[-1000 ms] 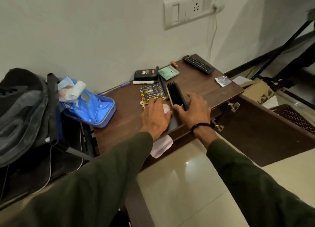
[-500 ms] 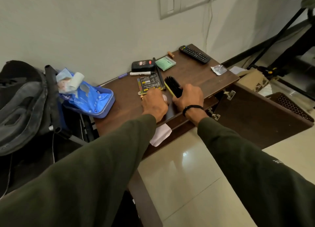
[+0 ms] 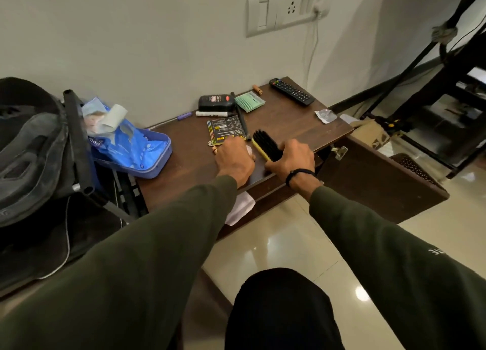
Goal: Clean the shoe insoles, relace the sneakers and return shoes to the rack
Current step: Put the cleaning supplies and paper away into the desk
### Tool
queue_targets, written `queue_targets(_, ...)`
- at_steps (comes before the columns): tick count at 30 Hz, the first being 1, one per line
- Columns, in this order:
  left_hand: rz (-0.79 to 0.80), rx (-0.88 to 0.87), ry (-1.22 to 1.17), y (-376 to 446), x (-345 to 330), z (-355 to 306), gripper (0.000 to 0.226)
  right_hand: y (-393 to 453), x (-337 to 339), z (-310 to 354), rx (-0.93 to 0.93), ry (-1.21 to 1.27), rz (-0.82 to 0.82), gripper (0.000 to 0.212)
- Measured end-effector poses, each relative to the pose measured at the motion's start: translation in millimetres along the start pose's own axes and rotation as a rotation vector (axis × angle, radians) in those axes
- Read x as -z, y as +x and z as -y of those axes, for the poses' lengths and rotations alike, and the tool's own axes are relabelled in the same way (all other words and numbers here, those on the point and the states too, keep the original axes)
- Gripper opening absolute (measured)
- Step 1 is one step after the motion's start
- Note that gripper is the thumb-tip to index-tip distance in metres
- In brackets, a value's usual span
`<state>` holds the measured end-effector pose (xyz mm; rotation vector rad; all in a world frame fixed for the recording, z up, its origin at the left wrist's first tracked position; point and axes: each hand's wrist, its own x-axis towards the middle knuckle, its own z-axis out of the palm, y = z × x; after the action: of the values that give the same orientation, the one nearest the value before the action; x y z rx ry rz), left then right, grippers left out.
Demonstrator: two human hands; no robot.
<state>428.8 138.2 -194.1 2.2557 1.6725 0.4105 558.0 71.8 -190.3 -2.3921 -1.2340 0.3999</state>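
Observation:
A shoe brush (image 3: pixel 265 144) with a yellow back and black bristles is tilted up off the brown table (image 3: pixel 289 123), bristles facing left. My right hand (image 3: pixel 292 157) is closed around its near end. Just to the left, my left hand (image 3: pixel 234 160) lies palm down on the table with curled fingers over a small pale round object (image 3: pixel 249 151), mostly hidden. Whether it grips that object is unclear. No shoes, insoles or laces are in view.
On the table lie a black-and-yellow card (image 3: pixel 226 128), a black bottle (image 3: pixel 216 102), a green pad (image 3: pixel 249 101), a remote (image 3: pixel 291 91) and a blue tray (image 3: pixel 157 162) holding a wipes pack (image 3: pixel 126 141). A backpack (image 3: pixel 29 144) sits left. A cabinet door (image 3: pixel 373 181) hangs open at right.
My right hand closed on the brush and tipped it up off the table. My left hand stayed over the pale object. The camera drew back a little.

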Motion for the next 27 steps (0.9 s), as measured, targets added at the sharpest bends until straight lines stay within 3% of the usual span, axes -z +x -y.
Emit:
queue_targets(8, 0.004, -0.083, -0.025, -7, 0, 7, 0.041, -7, 2, -10, 0.024, 0.066, 0.011, 0.049)
queue_targets(14, -0.044, -0.465, -0.348, -55, -28, 0, 0.032, -61, 2, -63, 0.058, 0.294, -0.170, 0.042)
queue_targets(18, 0.073, -0.627, -0.256, -91, -53, -1, 0.026, -79, -17, -109, -0.055, 0.419, -0.300, 0.040)
queue_targets(21, 0.169, -0.568, -0.199, -100, -89, 22, 0.025, -79, -40, -136, -0.156, 0.481, -0.351, 0.041)
queue_targets(24, 0.160, -0.400, -0.182, -89, -120, 40, 0.022, -68, -72, -152, -0.222, 0.542, -0.320, 0.038)
queue_targets(27, 0.151, -0.242, -0.176, -71, -144, 53, 0.020, -40, -102, -149, -0.109, 0.453, -0.181, 0.044)
